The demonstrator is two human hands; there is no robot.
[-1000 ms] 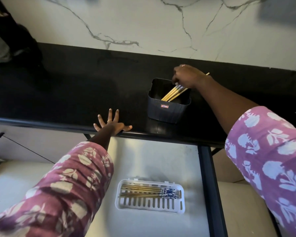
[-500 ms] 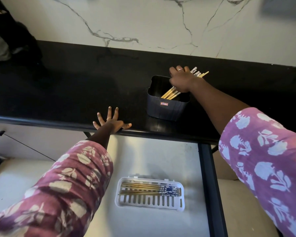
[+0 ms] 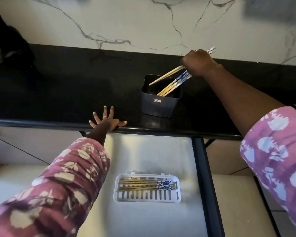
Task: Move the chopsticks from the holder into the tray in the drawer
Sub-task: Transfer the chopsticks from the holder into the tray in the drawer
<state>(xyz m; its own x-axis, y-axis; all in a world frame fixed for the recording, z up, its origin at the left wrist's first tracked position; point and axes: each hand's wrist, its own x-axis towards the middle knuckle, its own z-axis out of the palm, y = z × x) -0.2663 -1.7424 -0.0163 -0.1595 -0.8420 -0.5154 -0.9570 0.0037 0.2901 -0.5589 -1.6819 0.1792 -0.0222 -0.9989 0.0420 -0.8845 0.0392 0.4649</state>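
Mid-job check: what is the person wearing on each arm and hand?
The left sleeve is maroon with a cream leaf print, bunched on the forearm. The right sleeve is lighter pinkish purple with pale flower blotches. The left hand wears a thin gold ring; the right hand shows a pale ring too.

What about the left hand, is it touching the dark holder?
Apart. The head view shows the left hand flat on the counter edge, with bare counter between its thumb and the holder.
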